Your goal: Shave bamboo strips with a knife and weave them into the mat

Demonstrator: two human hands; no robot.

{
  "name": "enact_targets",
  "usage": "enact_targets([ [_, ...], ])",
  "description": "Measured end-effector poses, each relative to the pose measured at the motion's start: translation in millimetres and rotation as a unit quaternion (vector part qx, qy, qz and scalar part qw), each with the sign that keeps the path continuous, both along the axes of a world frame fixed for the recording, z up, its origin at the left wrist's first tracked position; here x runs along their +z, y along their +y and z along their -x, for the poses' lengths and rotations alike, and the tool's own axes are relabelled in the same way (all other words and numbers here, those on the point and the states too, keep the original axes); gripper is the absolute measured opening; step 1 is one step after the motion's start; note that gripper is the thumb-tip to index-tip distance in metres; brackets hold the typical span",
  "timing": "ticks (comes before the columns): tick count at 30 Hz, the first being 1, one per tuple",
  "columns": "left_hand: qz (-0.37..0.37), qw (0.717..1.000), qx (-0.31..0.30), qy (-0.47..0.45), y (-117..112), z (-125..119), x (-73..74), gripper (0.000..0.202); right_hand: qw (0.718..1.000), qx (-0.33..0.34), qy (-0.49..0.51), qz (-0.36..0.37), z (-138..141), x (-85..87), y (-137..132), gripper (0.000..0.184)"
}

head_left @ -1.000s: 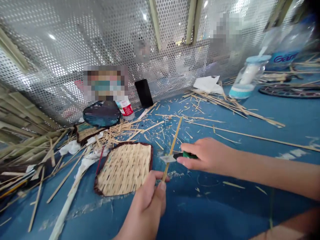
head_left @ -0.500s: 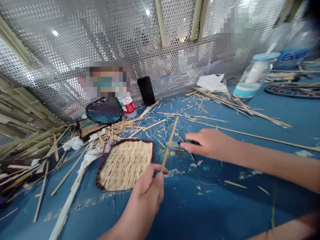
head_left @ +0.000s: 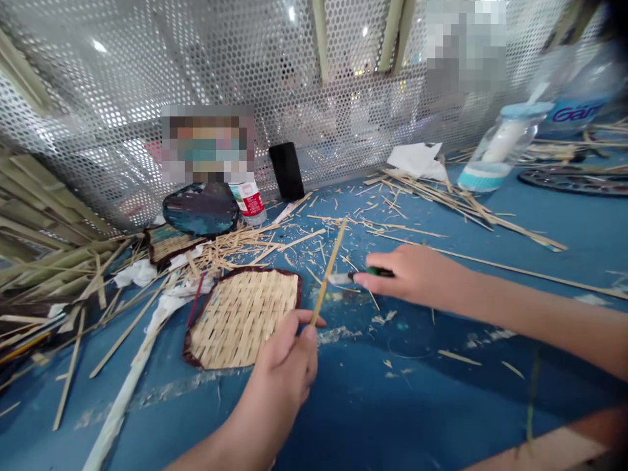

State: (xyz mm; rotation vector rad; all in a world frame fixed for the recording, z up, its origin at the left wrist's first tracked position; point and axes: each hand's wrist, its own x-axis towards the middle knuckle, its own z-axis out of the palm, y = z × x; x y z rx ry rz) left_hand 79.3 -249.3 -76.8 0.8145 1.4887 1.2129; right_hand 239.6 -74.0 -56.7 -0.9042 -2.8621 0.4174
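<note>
A thin strip [head_left: 329, 273] is pinched between thumb and index finger of the left hand [head_left: 287, 356], beside the dark right edge of the woven mat [head_left: 245, 317]. The knife [head_left: 340, 279] is gripped in the right hand [head_left: 407, 275], fingers curled; its blade is brought to the strip — contact apparently made, though blurred. Room is left over the blue table [head_left: 353, 405] below, slivers [head_left: 459, 358] being scattered there.
</note>
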Motion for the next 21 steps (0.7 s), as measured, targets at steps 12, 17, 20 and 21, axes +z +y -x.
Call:
enact_targets([
  [12, -0.011, 0.999, -0.036, 0.039, -12.2, -6.7, 4.4, 0.017, 0.967, -0.222, 0.072, -0.099, -28.0, 11.3, 83.5, 0.057],
  [17, -0.014, 1.000, -0.007, 0.018, -6.9, -4.1, 3.5, 0.014, 0.984, -0.138, 0.111, -0.037, -27.5, 8.0, 76.7, 0.056],
  [20, -0.002, 1.000, 0.000, 0.001, -4.6, -2.4, 2.2, 0.016, 0.998, -0.019, 0.054, 0.001, -6.3, -6.0, 27.8, 0.054],
  [21, 0.003, 1.000, 0.001, -0.002, -4.8, -2.3, 1.5, 0.016, 0.999, 0.011, 0.037, 0.002, -0.2, -9.7, 11.9, 0.054],
])
